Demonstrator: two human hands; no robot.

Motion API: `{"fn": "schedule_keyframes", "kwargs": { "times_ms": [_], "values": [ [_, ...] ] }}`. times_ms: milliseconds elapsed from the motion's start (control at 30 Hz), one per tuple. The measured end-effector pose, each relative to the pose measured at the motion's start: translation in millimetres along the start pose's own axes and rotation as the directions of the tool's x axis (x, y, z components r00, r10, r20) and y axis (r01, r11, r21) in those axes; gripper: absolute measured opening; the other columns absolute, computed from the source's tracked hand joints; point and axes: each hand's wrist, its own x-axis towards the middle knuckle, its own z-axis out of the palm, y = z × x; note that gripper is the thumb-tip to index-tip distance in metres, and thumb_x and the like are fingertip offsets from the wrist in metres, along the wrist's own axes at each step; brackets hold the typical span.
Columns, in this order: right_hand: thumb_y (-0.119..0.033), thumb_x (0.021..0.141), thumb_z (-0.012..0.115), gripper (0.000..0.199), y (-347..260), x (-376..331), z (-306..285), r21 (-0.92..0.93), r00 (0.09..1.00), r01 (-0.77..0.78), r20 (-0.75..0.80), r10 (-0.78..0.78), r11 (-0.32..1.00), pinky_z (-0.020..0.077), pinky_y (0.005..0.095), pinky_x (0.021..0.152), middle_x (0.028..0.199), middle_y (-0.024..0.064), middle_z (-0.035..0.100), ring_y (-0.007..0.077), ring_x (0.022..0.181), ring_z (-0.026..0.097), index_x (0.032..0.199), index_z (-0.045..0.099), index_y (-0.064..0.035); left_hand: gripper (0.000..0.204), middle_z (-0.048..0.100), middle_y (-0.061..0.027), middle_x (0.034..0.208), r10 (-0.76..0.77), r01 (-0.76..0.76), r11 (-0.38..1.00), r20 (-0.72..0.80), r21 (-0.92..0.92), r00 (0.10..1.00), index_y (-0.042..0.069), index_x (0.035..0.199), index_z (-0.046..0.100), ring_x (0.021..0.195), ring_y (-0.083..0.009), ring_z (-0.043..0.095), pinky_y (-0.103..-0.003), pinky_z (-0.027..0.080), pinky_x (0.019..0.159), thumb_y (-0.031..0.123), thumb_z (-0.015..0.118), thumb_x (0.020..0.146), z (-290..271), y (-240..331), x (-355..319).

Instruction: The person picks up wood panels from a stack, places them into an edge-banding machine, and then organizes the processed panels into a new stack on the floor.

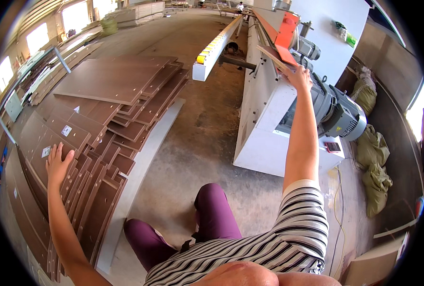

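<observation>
On the left, my left hand (pixel 58 164) lies with spread fingers on the stack of brown panels (pixel 112 78), beside panels with small white labels. The panels are piled unevenly, and several show holes along their edges. My right arm reaches forward to a white machine (pixel 257 124) with orange guards (pixel 286 35). There my right hand (pixel 297 78) is closed at the near end of a narrow board (pixel 272 56) lying along the machine's edge. Its fingertips are partly hidden, so the exact grip shows poorly.
A rail with yellow rollers (pixel 214 47) juts out left of the machine. Grey motors (pixel 343 117) stand at its right, near stuffed sacks (pixel 371 148). A pale board (pixel 143 176) lies under the panels. Cables (pixel 338 205) run along the floor. Someone (pixel 240 7) is far off.
</observation>
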Motion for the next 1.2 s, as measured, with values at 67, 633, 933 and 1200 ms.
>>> {"fn": "schedule_keyframes", "kwargs": {
  "times_ms": [67,633,933,1200],
  "values": [
    [-0.061,0.074,0.058,0.086,3,6,1,0.025,0.999,-0.044,0.006,0.044,0.999,0.0357,0.0499,0.104,0.144,0.0187,0.043,0.0318,0.134,0.041,0.136,0.044,-0.0037,0.077,0.023,-0.0109,0.156,0.005,-0.005,1.000,-0.002,0.001,1.000,0.018,0.148,0.033,0.145,-0.0270,0.017,-0.050,0.007,0.116,0.063,0.048,0.087,2,0,2],
    [-0.073,0.075,0.051,0.066,5,5,13,-0.224,0.998,0.057,-0.026,-0.065,0.973,0.0282,0.0622,0.099,0.134,0.0248,0.046,0.0439,0.128,0.038,0.131,0.049,-0.0383,0.091,0.027,-0.0147,0.154,0.063,-0.064,0.998,-0.062,-0.014,0.996,0.013,0.145,0.039,0.144,-0.0302,0.020,-0.050,0.012,0.115,0.075,0.047,0.080,14,-11,12],
    [-0.068,0.084,0.046,0.063,2,-19,12,0.084,0.975,0.215,-0.076,-0.208,0.973,0.0434,0.0377,0.092,0.121,0.0099,0.063,0.0254,0.109,0.059,0.125,0.062,-0.0241,0.088,0.023,-0.0137,0.156,0.019,-0.020,1.000,-0.020,-0.010,1.000,0.014,0.147,0.036,0.146,-0.0291,0.016,-0.050,0.010,0.116,0.072,0.046,0.081,7,-10,5],
    [-0.041,0.090,0.057,0.050,-83,-184,-7,0.836,0.871,-0.444,0.317,-0.376,-0.324,0.0491,0.0413,0.085,0.117,0.0134,0.050,0.0266,0.097,0.053,0.122,0.048,-0.0032,0.088,0.021,-0.0148,0.156,0.013,-0.013,0.999,0.000,0.030,1.000,0.016,0.149,0.031,0.146,-0.0284,0.013,-0.051,0.010,0.117,0.073,0.042,0.083,9,-13,4]
  ]
}}
